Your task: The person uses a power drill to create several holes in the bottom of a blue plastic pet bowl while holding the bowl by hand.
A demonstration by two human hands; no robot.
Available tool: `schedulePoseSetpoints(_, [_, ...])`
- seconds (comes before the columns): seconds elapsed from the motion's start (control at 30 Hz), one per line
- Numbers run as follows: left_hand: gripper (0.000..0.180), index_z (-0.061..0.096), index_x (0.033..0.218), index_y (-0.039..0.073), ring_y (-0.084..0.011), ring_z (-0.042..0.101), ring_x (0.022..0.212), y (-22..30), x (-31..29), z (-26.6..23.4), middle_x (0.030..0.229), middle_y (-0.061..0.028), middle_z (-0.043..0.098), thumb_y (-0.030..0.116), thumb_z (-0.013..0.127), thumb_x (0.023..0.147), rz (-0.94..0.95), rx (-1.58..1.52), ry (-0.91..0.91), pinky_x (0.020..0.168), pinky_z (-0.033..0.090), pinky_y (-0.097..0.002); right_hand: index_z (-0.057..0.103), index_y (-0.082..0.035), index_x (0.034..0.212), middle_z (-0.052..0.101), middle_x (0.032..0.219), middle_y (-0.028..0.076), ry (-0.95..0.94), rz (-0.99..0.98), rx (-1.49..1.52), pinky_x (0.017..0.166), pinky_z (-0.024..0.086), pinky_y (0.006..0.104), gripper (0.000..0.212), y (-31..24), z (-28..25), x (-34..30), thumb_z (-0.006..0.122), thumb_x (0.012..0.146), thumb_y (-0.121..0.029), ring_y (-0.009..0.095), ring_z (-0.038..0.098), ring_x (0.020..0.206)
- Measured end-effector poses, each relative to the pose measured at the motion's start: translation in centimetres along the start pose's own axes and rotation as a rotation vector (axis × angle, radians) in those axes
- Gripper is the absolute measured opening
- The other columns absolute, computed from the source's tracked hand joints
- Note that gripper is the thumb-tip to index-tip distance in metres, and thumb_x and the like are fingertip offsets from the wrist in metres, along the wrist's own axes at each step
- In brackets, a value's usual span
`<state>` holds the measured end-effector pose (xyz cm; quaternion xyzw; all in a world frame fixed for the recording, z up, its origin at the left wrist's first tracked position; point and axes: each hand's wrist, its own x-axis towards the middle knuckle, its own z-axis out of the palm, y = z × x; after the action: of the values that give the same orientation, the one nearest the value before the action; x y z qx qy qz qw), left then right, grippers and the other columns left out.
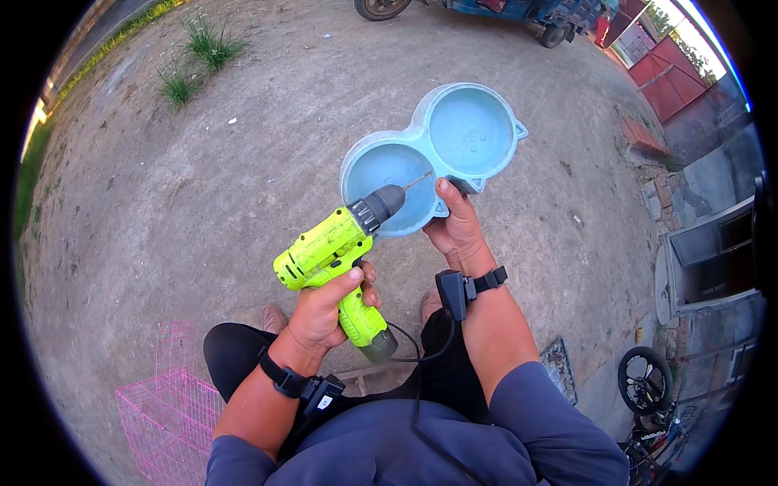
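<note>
Fingers of my left hand (320,314) are wrapped round the handle of a lime-green drill (324,247); those of my right hand (455,231) grasp a pale blue double bowl (423,144), thumb on top beside a corner tab, the rest mostly hidden underneath. Around me spreads a yard (243,186) of grey-brown dirt. At its far edge stands a blue vehicle (559,10), cut off by the view, and at its far right corner a red gate (666,79). Toward the near right corner is a bike (648,433) with a black tyre; toward the near left corner sits a pink wire cage (170,413). I have the bowl raised in front of me, its two round basins joined, one farther out and to the right. The drill points up and rightward, its dark chuck (379,208) over the nearer basin. Thinnest of all, the bit (417,181) reaches toward the join; I cannot tell whether its tip touches.
</note>
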<state>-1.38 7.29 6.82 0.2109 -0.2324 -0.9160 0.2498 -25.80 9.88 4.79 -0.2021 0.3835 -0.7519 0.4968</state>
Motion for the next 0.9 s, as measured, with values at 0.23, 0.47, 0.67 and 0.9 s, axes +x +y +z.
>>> schedulePoseSetpoints(0.23, [0.043,0.052,0.129,0.007,-0.0179,0.06,0.069,0.0,0.2,-0.8,0.094,-0.0066,0.062,0.015,0.064,0.088,-0.017,0.035,0.009,0.07,0.055,-0.04,0.049,-0.005,0.13,0.061,0.119,0.01,-0.031,-0.023,0.02,0.09,0.053,0.0448,0.064,-0.7,0.6,-0.7,0.08,0.079,-0.028,0.025,0.061,0.108])
schedulePoseSetpoints(0.47, [0.044,0.05,0.128,0.004,-0.0176,0.06,0.07,-0.2,-0.1,-3.0,0.1,-0.0071,0.061,0.015,0.065,0.087,-0.116,-0.114,-0.126,0.071,0.055,-0.0387,0.051,-0.007,0.132,0.057,0.124,0.005,-0.078,-0.107,0.05,0.097,0.046,0.0383,0.068,-1.5,0.1,-1.7,0.083,0.073,-0.007,0.021,0.053,0.117])
schedulePoseSetpoints(0.67, [0.046,0.05,0.129,0.005,-0.018,0.06,0.072,0.1,-0.6,-2.6,0.103,-0.009,0.06,0.017,0.066,0.088,-0.111,-0.1,-0.119,0.071,0.056,-0.0397,0.053,-0.006,0.13,0.058,0.123,0.005,-0.081,-0.098,0.005,0.097,0.046,0.0375,0.067,-1.6,-0.7,-1.9,0.085,0.071,-0.007,0.02,0.053,0.116])
schedulePoseSetpoints(0.9, [0.047,0.048,0.131,0.006,-0.0183,0.06,0.072,-0.2,-0.4,-2.6,0.104,-0.0096,0.06,0.019,0.067,0.089,-0.098,-0.137,-0.165,0.071,0.057,-0.0399,0.052,-0.006,0.131,0.057,0.125,0.005,-0.048,-0.117,0.021,0.097,0.047,0.0377,0.069,-2.0,-0.4,-2.3,0.084,0.071,-0.007,0.021,0.053,0.116])
